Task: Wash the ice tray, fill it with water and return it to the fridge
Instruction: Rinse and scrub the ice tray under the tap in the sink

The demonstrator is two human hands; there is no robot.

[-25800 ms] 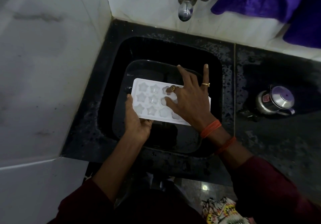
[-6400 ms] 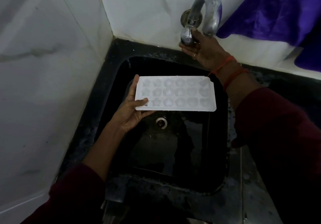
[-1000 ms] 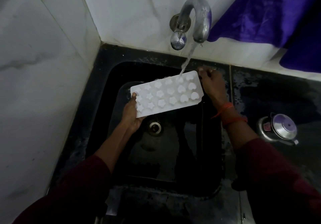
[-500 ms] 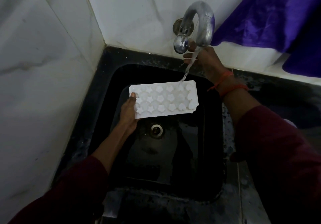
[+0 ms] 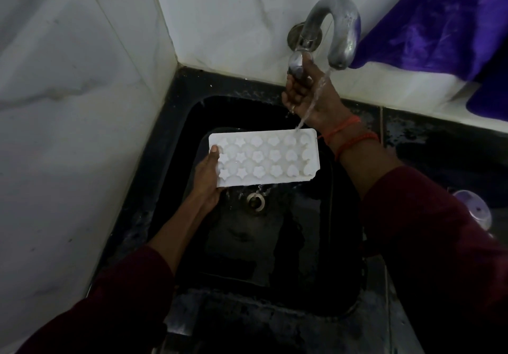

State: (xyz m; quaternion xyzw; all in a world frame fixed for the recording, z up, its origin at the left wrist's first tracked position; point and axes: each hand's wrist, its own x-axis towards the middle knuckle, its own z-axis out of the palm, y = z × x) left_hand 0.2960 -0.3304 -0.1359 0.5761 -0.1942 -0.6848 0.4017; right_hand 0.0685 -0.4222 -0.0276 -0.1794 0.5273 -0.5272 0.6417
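A white ice tray [image 5: 265, 158] with star and flower shapes hangs over the black sink [image 5: 176, 177], bottom side up. My left hand [image 5: 207, 177] grips its left end, thumb on top. A thin stream of water runs from the curved metal tap [image 5: 336, 21] onto the tray's far right corner and drips off its near edge toward the drain [image 5: 255, 199]. My right hand [image 5: 308, 92] is raised above the tray, fingers closed on the tap's round knob [image 5: 297, 63].
White tiled walls close in on the left and behind the sink. A purple cloth [image 5: 439, 18] hangs at the top right. A small steel lidded pot [image 5: 474, 212] stands on the dark counter to the right, partly behind my right sleeve.
My right hand left the tray's right end and rose to the tap knob. The tray has levelled out, held by my left hand alone. Water keeps running.
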